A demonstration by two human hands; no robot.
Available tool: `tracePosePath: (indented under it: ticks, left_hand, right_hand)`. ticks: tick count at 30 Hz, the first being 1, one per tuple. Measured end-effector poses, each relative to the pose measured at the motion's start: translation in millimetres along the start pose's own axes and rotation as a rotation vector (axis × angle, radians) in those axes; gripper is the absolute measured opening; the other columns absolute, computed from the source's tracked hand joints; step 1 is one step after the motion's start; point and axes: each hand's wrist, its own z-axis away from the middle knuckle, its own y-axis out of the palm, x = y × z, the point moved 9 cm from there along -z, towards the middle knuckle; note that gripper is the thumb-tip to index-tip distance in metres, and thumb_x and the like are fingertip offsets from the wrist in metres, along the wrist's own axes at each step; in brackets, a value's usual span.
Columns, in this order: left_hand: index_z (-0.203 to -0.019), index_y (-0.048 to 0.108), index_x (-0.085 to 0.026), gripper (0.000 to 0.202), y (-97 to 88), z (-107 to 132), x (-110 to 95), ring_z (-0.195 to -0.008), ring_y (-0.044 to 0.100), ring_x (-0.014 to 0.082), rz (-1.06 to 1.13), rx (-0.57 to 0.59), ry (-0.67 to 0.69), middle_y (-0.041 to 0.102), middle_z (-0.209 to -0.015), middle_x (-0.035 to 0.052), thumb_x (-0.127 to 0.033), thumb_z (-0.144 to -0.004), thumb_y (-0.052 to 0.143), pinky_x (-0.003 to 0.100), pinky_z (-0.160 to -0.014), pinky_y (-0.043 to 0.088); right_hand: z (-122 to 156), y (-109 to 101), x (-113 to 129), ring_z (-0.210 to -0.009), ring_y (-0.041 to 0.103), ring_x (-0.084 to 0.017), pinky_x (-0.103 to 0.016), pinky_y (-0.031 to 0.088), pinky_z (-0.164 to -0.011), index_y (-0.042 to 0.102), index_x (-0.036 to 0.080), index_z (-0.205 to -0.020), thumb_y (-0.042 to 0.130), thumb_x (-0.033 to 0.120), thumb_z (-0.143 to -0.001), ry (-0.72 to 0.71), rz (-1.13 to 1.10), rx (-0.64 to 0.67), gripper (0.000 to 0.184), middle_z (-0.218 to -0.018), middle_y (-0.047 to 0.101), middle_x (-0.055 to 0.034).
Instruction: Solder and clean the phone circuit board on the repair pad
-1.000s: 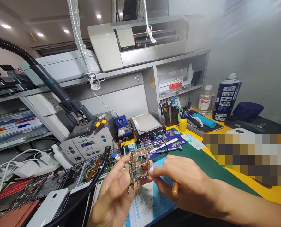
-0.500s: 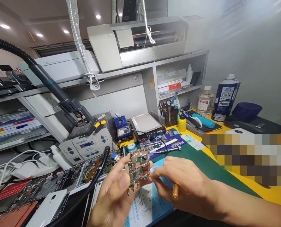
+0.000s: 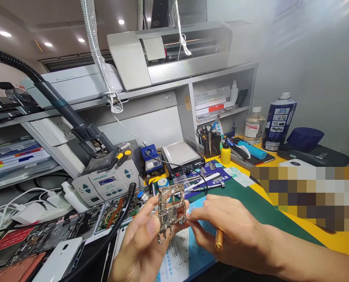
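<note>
My left hand (image 3: 140,237) pinches a small phone circuit board (image 3: 169,213) by its left edge and lower side, holding it upright with its chips facing me. The board is frame-shaped, with openings in its upper right part. My right hand (image 3: 230,227) is closed around a slim tool with a gold-coloured handle (image 3: 219,239), whose rounded end sticks out below the palm. Its fingertips are close against the board's lower right edge. The tool's working tip is hidden, so its kind does not show. Under both hands lies a blue and white printed sheet (image 3: 177,256).
A black hose (image 3: 115,231) curves past my left hand, beside a white phone (image 3: 57,260) and loose boards. Behind stand a soldering station (image 3: 106,182), a hot plate (image 3: 183,154) and a yellow bottle (image 3: 226,153). A green mat (image 3: 239,196) covers the bench.
The circuit board has shifted very slightly left and tilted a little in my left hand. My right hand stays close to its lower right edge.
</note>
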Motion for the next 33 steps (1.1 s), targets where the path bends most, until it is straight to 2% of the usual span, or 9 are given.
tracePosePath:
  ticks: [5,10,14,19,26,30,33]
  left_hand:
    - [-0.117,0.075,-0.021,0.038,-5.2,-3,3,-0.124,0.064,0.0381,0.023,0.007,-0.018,0.077,-0.118,0.0126,-0.040,-0.084,0.074,0.056,-0.112,0.045]
    - [-0.112,0.078,-0.023,0.036,-14.4,-4,6,-0.124,0.064,0.0381,0.081,-0.051,-0.024,0.075,-0.123,0.0115,-0.037,-0.079,0.080,0.055,-0.109,0.049]
    - [-0.107,0.079,-0.023,0.038,-17.2,-5,8,-0.121,0.066,0.0387,0.114,-0.085,-0.036,0.077,-0.119,0.0108,-0.036,-0.072,0.085,0.056,-0.109,0.049]
    - [-0.108,0.077,-0.022,0.039,-22.3,-7,11,-0.123,0.064,0.0399,0.118,-0.106,-0.055,0.076,-0.120,0.0109,-0.037,-0.073,0.084,0.057,-0.109,0.049]
    - [-0.118,0.074,-0.018,0.039,-8.3,-5,6,-0.124,0.063,0.0374,0.051,0.020,-0.003,0.073,-0.126,0.0134,-0.038,-0.084,0.074,0.055,-0.113,0.045]
    - [-0.118,0.073,-0.019,0.040,-6.1,-3,3,-0.127,0.061,0.0383,-0.006,0.009,0.011,0.074,-0.125,0.0128,-0.040,-0.084,0.074,0.053,-0.111,0.047]
    - [-0.121,0.071,-0.019,0.044,-6.2,-2,3,-0.124,0.063,0.0374,-0.044,-0.001,0.002,0.075,-0.120,0.0137,-0.042,-0.084,0.074,0.051,-0.108,0.049]
  right_hand:
    - [4,2,-1,-0.054,0.051,-0.012,-0.026,0.040,-0.054,0.061,0.017,-0.094,0.061,0.002,-0.083,0.008,-0.035,0.003,0.018,-0.066,0.064,0.0019]
    - [4,-1,-1,-0.053,0.051,-0.012,-0.027,0.040,-0.053,0.061,0.016,-0.097,0.061,0.003,-0.085,-0.021,-0.077,-0.022,0.018,-0.066,0.064,0.0024]
    - [2,-1,-2,-0.055,0.053,-0.012,-0.027,0.040,-0.054,0.061,0.016,-0.096,0.061,0.004,-0.086,0.000,-0.058,-0.014,0.015,-0.068,0.065,0.0016]
    - [3,-1,-3,-0.055,0.054,-0.012,-0.027,0.042,-0.056,0.061,0.016,-0.097,0.062,0.006,-0.086,0.029,-0.029,-0.009,0.015,-0.069,0.066,0.0017]
    - [6,-1,-2,-0.054,0.052,-0.013,-0.027,0.041,-0.055,0.061,0.017,-0.096,0.061,0.006,-0.085,0.013,-0.002,-0.018,0.016,-0.067,0.065,0.0017]
    - [5,0,-3,-0.052,0.052,-0.013,-0.028,0.040,-0.053,0.062,0.018,-0.094,0.063,0.005,-0.083,0.036,0.013,-0.006,0.017,-0.065,0.065,0.0034]
    - [5,-2,-4,-0.055,0.057,-0.013,-0.028,0.045,-0.057,0.063,0.019,-0.094,0.064,0.008,-0.083,0.054,-0.001,-0.008,0.016,-0.067,0.069,0.0027]
